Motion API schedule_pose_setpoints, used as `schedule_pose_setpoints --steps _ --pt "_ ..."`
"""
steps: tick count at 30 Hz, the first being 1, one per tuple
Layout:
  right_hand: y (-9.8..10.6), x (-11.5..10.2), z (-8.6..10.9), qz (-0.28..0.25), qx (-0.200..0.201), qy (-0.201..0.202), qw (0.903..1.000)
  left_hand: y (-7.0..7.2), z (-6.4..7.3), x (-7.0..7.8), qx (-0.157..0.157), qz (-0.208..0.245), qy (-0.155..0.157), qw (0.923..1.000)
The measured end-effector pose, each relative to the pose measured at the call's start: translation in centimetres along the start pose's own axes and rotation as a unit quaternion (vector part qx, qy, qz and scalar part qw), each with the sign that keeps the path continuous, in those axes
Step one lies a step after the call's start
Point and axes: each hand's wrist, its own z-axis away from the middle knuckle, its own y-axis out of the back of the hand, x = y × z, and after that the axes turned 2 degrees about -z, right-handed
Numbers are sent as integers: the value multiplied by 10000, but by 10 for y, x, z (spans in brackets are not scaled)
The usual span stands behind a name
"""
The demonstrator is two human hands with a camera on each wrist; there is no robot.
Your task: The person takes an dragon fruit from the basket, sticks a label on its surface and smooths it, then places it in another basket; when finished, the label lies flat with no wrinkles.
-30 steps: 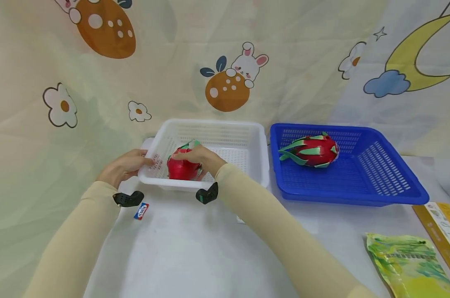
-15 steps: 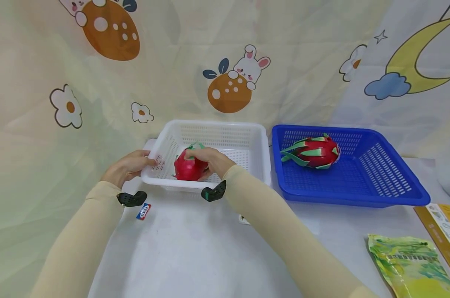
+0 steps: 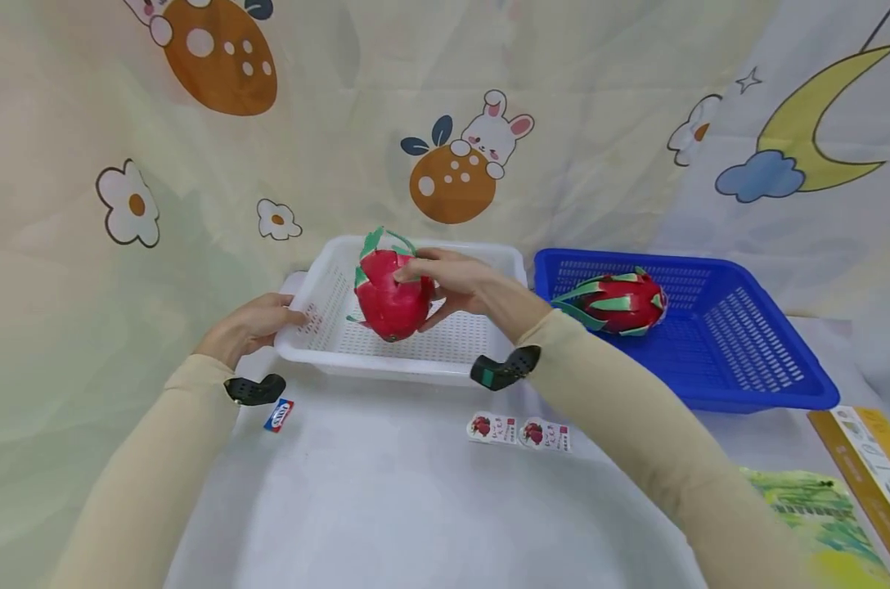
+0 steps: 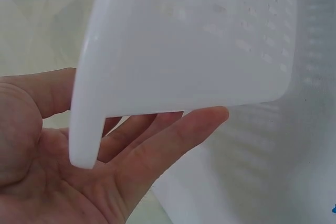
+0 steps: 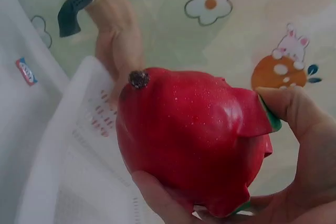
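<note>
My right hand (image 3: 467, 282) grips a red dragon fruit (image 3: 389, 298) with green-tipped scales, thumb on one side and fingers on the other. It is raised over the white plastic basket (image 3: 371, 364). The right wrist view shows the fruit (image 5: 189, 129) large, its dark end spot facing the camera. At the basket's left end my left hand (image 3: 249, 327) holds the rim. In the left wrist view, fingers (image 4: 173, 140) lie along the underside of the basket wall (image 4: 173, 72). A second dragon fruit (image 3: 625, 303) lies in the blue basket (image 3: 680, 393) on the right.
Two fruit-print stickers (image 3: 519, 432) lie on the white table (image 3: 386, 499) before the baskets. A small blue-and-red wrapper (image 3: 279, 415) sits by the left wrist. At right are a green-yellow pouch (image 3: 820, 515), partly behind my sleeve, and an orange box (image 3: 872, 458). A printed cloth hangs behind.
My right hand has lifted the dragon fruit up off the white basket's floor and slightly rightward. The stickers have come into view from behind the right arm. My left hand stays at the rim.
</note>
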Motion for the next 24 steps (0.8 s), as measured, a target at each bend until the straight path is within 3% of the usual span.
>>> schedule_pose_setpoints --steps 3,6,11,16,24 --pt "21 -6 44 500 -523 296 9969 2 1 2 14 -121 -40 9999" --pt "38 -1 86 1267 -930 522 9862 4 1 2 19 -143 -54 9999" --pt "50 32 136 2056 -1386 274 9684 6 0 -1 6 -105 -36 9999" --pt "58 81 157 2310 -2224 -54 9472 5 -2 -3 25 -100 -17 9999" --pt "70 134 169 3264 -3170 -35 8905 0 -4 -1 -110 -122 -8 9999"
